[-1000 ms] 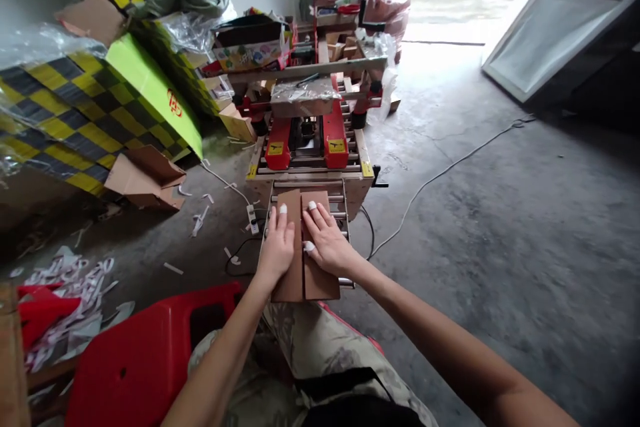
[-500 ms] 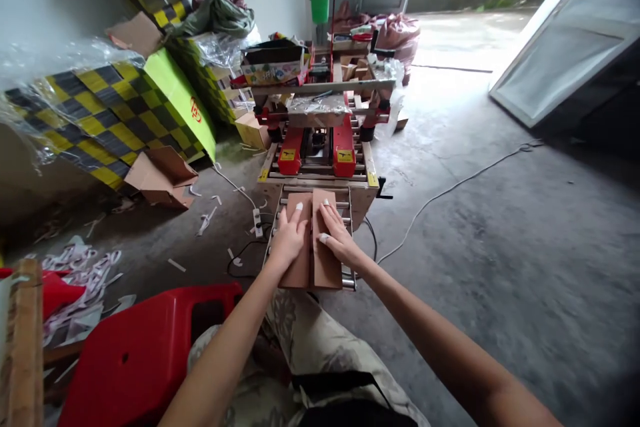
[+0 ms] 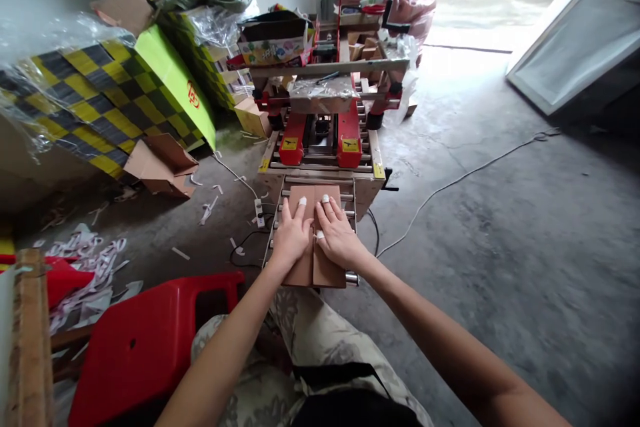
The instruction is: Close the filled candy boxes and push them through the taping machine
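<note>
A small brown cardboard box (image 3: 323,271) lies on the metal rollers (image 3: 350,200) at the near end of a red carton-sealing machine (image 3: 320,140). My left hand (image 3: 291,235) lies flat on the box's left top flap, fingers stretched out. My right hand (image 3: 339,233) presses flat on the right flap, fingers spread. Both flaps are folded down and meet along the middle seam. White tape or finger cots cover some fingertips. The box's front edge is close to the machine's red side guides.
A red plastic stool (image 3: 150,347) stands at the near left. Yellow-and-black checkered cartons (image 3: 80,100) in plastic wrap pile up on the left, with an open cardboard box (image 3: 160,167) and paper scraps (image 3: 90,260) on the floor. A power strip (image 3: 259,212) and cables run beside the machine.
Both hands have slid the box a little forward along the rollers toward the machine. The camera has shifted slightly.
</note>
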### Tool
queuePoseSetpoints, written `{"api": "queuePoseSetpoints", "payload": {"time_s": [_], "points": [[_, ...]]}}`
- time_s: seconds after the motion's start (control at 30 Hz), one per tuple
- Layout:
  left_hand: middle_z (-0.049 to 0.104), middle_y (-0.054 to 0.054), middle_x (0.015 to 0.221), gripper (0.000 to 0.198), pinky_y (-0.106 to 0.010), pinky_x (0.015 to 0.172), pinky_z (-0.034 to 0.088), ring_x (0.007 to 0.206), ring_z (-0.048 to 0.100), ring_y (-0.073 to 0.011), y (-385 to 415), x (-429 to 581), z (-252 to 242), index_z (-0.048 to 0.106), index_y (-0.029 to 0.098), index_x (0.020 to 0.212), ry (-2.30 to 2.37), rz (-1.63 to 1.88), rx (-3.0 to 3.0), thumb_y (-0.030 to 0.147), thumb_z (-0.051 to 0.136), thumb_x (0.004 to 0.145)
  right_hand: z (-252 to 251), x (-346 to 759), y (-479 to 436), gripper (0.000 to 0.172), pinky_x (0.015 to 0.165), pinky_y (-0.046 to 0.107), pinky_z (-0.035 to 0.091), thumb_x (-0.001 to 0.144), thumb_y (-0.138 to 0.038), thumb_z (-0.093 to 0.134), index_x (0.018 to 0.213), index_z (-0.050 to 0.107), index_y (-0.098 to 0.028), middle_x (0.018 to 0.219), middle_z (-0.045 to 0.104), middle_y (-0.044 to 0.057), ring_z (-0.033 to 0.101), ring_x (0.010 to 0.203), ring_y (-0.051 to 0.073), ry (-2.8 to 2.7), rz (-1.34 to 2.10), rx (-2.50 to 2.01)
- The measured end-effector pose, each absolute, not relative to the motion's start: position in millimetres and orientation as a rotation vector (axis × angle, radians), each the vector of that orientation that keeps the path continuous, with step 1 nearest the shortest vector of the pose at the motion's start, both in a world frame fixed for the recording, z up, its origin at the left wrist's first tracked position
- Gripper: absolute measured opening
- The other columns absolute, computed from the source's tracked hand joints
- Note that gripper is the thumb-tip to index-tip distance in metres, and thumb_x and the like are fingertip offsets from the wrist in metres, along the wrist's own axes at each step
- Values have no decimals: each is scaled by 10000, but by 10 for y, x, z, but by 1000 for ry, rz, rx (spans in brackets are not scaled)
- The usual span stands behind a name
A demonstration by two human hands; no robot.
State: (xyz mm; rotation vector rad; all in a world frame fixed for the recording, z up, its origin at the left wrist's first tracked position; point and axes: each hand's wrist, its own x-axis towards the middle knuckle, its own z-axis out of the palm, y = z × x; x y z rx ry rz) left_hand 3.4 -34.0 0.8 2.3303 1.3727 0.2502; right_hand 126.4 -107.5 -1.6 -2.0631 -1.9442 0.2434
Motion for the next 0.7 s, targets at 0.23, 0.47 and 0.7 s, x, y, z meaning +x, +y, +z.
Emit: {"api": "queuePoseSetpoints", "payload": {"time_s": [0.23, 0.47, 0.7], "points": [[147, -160, 1500, 519, -470, 955, 426, 1257, 406, -367, -421, 64, 118, 284, 300, 1433, 1446, 169, 2318, 357, 396, 929, 42, 1002, -1416, 804, 1077, 610, 87, 834, -468, 448, 1455, 162, -45, 1502, 80, 201, -22, 1384, 341, -2049, 206, -2014], [164, -110, 1509, 503, -388, 1133, 203, 1390, 175, -262, -237, -24, -126, 395, 203, 1385, 1126, 527, 1927, 213, 444, 885, 38, 832, -1550, 1122, 1047, 639, -11, 584, -542, 652, 1453, 151, -41, 1496, 61, 222, -29, 1376, 369, -2147, 190, -2043], [410, -123, 1384, 469, -363, 1011, 399, 1204, 477, -212, -313, -366, -282, 370, 185, 1346, 1088, 1063, 1322, 300, 455, 900, -12, 1298, -961, 1049, 1013, 665, 77, 623, -546, 613, 1443, 190, -47, 1483, 112, 246, 55, 1364, 392, -2192, 132, -2050]]}}
